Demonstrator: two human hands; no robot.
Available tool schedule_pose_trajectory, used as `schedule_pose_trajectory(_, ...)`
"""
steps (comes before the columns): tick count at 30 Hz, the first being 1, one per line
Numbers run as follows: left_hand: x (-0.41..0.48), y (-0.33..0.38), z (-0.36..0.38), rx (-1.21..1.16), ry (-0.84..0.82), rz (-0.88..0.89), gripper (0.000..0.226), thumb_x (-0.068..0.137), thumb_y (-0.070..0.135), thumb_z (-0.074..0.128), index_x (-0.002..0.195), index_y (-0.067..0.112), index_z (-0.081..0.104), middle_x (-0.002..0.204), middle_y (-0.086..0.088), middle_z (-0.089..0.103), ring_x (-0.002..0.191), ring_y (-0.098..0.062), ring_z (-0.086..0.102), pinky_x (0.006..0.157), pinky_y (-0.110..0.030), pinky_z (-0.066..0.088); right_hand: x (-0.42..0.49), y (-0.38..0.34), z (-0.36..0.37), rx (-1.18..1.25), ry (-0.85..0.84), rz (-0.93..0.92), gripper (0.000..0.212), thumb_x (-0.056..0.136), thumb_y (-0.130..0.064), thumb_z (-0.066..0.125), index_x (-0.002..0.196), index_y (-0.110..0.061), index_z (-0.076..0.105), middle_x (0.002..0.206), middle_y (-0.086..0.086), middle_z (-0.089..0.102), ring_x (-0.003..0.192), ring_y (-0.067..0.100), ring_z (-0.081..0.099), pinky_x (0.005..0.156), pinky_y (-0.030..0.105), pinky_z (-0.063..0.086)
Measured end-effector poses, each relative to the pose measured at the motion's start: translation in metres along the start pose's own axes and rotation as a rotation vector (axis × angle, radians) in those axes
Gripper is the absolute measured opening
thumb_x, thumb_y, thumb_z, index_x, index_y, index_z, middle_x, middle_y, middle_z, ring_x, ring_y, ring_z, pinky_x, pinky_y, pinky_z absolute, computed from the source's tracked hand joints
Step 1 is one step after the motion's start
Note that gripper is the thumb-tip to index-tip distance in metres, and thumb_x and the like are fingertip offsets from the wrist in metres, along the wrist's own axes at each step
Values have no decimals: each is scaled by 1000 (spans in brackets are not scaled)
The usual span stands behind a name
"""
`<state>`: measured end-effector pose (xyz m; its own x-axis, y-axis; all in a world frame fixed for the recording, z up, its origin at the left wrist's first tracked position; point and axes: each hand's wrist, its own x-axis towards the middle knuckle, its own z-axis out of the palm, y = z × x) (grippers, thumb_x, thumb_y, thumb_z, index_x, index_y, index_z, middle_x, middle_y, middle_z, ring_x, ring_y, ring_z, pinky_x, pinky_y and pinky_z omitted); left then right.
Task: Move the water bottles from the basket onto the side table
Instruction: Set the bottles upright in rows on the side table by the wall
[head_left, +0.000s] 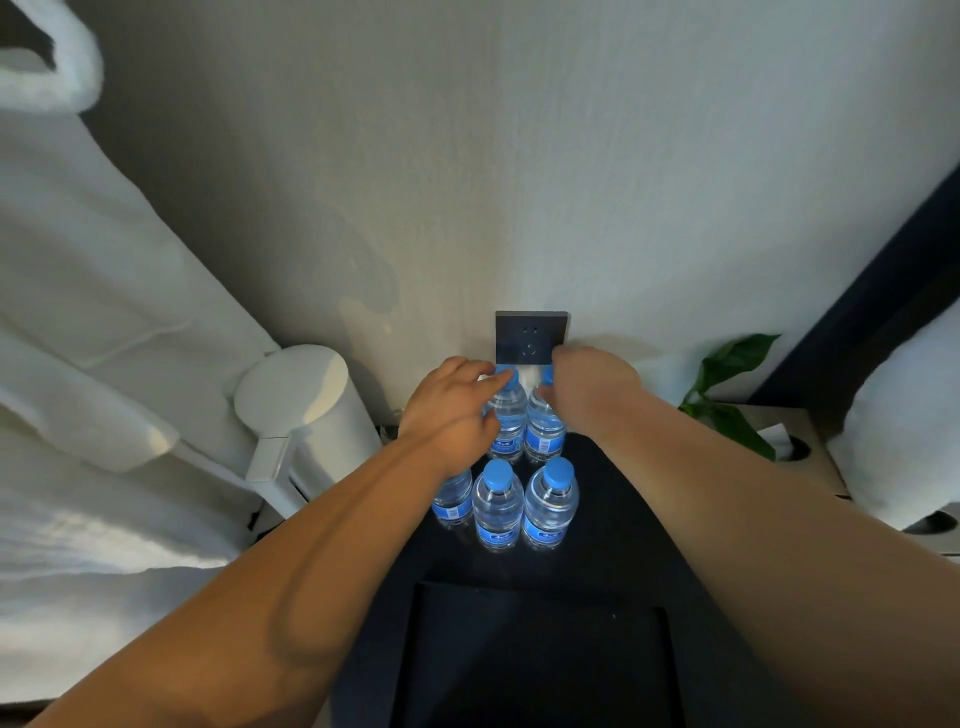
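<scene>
Several clear water bottles with blue caps and blue labels stand upright on a dark side table (623, 499). In the back row, my left hand (452, 410) grips the cap of the back left bottle (506, 415). My right hand (587, 387) grips the top of the back right bottle (543, 428). The front row holds a middle bottle (497, 506), a right bottle (551, 501) and a left bottle (453, 496) partly hidden under my left wrist. A dark open box (535, 660), maybe the basket, lies below at the bottom centre.
A white electric kettle (301, 410) stands left of the bottles. A dark wall socket (530, 338) sits right behind them. A green plant (727, 384) and a tissue box (789, 441) are to the right. White bedding (104, 364) fills the left side.
</scene>
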<state>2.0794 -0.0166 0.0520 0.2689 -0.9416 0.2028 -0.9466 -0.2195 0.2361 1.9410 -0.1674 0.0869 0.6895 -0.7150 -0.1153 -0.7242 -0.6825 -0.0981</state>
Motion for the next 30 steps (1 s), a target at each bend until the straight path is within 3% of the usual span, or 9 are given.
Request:
schedule_pose_trajectory(3,0,-1,0,3,-2,4,59,92,25,64,150,23,54,146,1,57,134,-23,44,110,-37,41,-4,6,1,-37,36,-98,33,96,-21,65,127,-21,56,100,5,66,82,23,56,65,34,45)
schedule_pose_trajectory(6,0,0,1,1,-4,4,60,91,25,63,150,23,54,147,0,56,134,-24,44,110,-38,41,-6,8,-1,-40,2,-125,33,96,-15,65,127,-20,57,103,6,66,83,21,52,67,32,43)
schedule_pose_trajectory(12,-1,0,-1,18,-5,0,60,93,26,63,151,23,52,149,1,54,137,-23,42,112,-36,39,-5,-1,-2,-69,-39,-75,34,101,-15,61,133,-8,52,118,14,66,106,31,64,74,34,44)
schedule_pose_trajectory(21,-3,0,0,7,-1,9,59,95,23,61,153,23,50,150,0,53,138,-24,42,113,-35,37,1,-1,-7,17,-61,11,31,102,-40,61,119,-14,63,109,7,66,101,26,64,76,34,44)
schedule_pose_trajectory(26,-2,0,3,27,-3,4,59,95,25,59,154,25,49,151,3,52,138,-21,40,113,-30,34,-5,7,-8,-56,-16,-83,26,95,-19,68,119,-16,57,103,5,66,83,22,54,69,33,46)
schedule_pose_trajectory(30,0,-1,3,37,0,2,57,95,22,58,152,26,51,149,3,54,137,-21,41,113,-31,37,-6,6,-7,-58,-20,-98,27,96,-12,66,122,-15,58,110,7,66,97,25,62,73,32,45)
